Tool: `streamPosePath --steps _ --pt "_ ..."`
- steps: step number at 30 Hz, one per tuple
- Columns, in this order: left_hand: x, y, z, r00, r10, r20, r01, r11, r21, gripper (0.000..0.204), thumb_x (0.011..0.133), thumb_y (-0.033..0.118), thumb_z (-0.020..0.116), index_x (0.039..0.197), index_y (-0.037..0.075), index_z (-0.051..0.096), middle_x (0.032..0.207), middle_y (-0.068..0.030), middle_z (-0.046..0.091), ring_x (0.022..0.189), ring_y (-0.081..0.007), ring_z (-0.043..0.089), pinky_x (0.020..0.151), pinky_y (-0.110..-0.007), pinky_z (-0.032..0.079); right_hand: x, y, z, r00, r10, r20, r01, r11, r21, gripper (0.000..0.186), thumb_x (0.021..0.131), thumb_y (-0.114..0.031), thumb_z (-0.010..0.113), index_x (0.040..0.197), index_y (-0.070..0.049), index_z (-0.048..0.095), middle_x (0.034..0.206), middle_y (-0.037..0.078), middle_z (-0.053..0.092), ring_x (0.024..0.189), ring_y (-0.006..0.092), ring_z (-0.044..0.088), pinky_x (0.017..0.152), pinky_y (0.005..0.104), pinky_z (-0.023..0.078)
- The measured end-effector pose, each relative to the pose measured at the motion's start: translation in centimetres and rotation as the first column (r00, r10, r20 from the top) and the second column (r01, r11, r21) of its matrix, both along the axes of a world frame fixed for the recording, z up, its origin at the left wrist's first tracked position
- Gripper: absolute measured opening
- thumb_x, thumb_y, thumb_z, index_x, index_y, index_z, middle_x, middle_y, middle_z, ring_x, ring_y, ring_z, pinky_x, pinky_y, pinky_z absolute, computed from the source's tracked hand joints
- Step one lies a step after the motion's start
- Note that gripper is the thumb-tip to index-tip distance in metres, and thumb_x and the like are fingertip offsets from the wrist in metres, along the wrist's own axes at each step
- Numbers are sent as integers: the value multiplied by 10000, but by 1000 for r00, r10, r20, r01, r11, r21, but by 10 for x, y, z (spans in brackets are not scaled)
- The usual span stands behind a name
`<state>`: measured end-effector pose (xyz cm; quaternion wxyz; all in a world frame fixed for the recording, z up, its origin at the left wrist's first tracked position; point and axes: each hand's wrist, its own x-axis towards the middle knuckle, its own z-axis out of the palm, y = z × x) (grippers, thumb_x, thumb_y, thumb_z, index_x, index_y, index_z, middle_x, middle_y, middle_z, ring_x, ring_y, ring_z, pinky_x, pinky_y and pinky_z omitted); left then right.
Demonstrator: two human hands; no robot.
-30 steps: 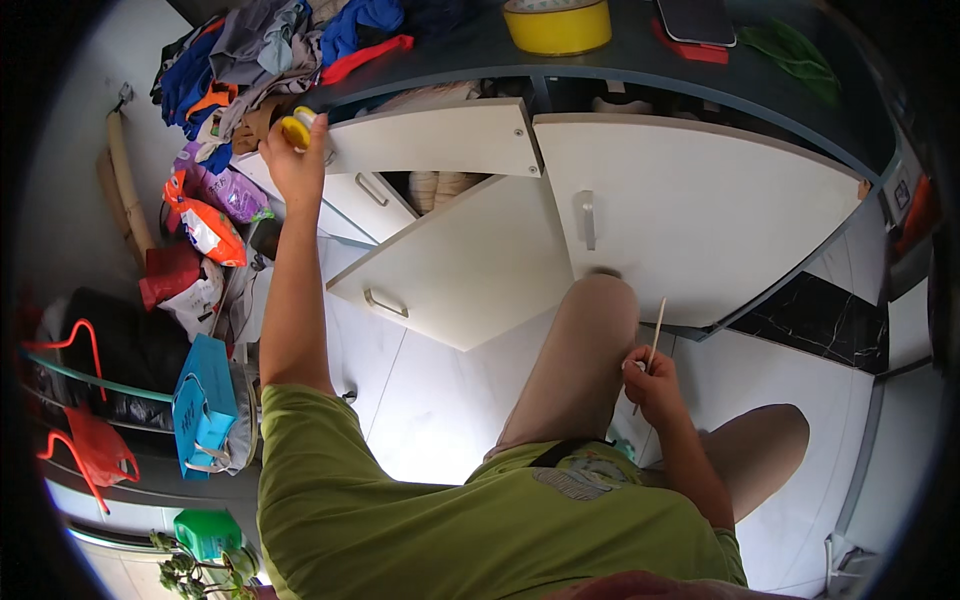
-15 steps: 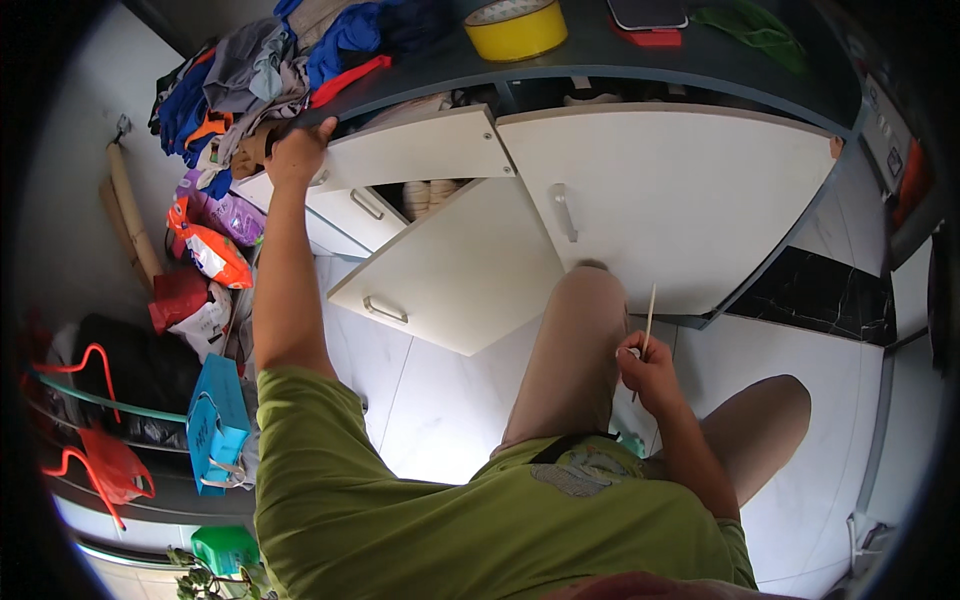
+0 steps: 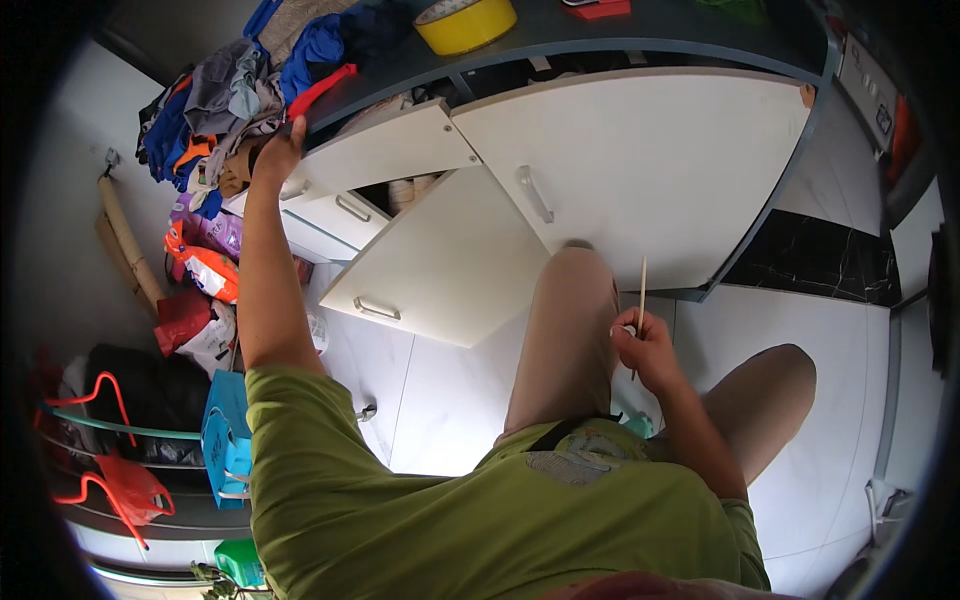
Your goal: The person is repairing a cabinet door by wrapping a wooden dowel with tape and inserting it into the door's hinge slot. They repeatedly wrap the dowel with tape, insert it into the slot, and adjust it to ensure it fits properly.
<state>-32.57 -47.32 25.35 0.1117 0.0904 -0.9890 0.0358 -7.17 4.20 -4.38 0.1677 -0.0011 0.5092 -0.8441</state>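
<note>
My left hand is at the upper left, by the loose white drawer front and the clothes pile; its fingers are curled, and what they hold is hidden. My right hand, beside my bent knee, is closed on a thin wooden stick, held upright, and a small whitish item too small to name. A white door hangs askew, with rolled pale items visible behind it. The white door to its right covers most of that side.
A yellow tape roll and a red object lie on the dark countertop. Bags, leaning rolls, a rack with red hangers and a blue paper bag crowd the left. Pale tiled floor surrounds me.
The small yellow-and-white item in my left hand one second ago is out of sight. That hand has stayed by the drawer front. The view has shifted, and my right hand still holds the stick.
</note>
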Motion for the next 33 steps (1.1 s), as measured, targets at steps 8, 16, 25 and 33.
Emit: streamPosePath --steps 8,16,25,33 --pt "-15 26 -47 905 215 -367 -140 965 220 804 820 715 225 1460 242 115 1496 -243 107 1327 -457 191 1076 -515 169 -1 6 2 999 -38 -18 38 999 35 50 852 -83 617 839 -60 575 641 -46 503 507 24 420 440 180 315" --pt "-30 -104 -47 775 117 -621 -329 913 -239 761 878 506 479 1465 238 75 1478 -288 118 1246 -548 291 1016 -559 292 -6 2 -4 985 -146 90 166 948 -272 66 863 -107 629 852 -56 588 669 -12 524 465 41 394 394 195 290" --pt "51 127 -47 415 13 -910 589 758 280 757 896 462 515 1388 -46 246 1356 -287 339 1209 -358 429 980 -415 414 2 23 14 954 -293 56 296 907 -299 94 836 -107 677 836 -63 595 650 -22 510 463 36 370 396 197 264" --pt "224 377 -150 301 -845 -441 893 86 442 343 707 -9 746 1032 34 645 1061 -45 611 961 -155 566 842 -291 440 24 26 65 888 -396 -234 399 916 -37 102 827 -64 684 817 -48 583 704 -39 532 580 27 427 492 194 331"
